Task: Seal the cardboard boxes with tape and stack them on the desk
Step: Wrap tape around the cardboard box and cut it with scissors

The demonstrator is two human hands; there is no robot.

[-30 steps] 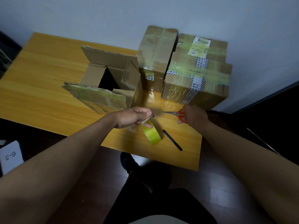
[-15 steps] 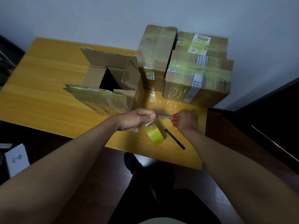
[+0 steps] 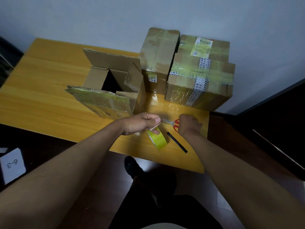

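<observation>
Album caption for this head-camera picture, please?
Left hand holds yellow tape; right hand brings red scissors to cut.

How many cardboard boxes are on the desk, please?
4: one open brown cardboard box at centre; a tall taped box beside it; two taped boxes at right, the front one and the rear one. More could be hidden behind.

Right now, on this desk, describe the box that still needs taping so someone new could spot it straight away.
Start at the wooden desk against the pale wall. Sealed taped boxes crowd its far right corner, and the open box stands just to their left, behind the left hand holding the yellow tape roll. It is the only one with flaps standing up and a dark hollow inside.
</observation>
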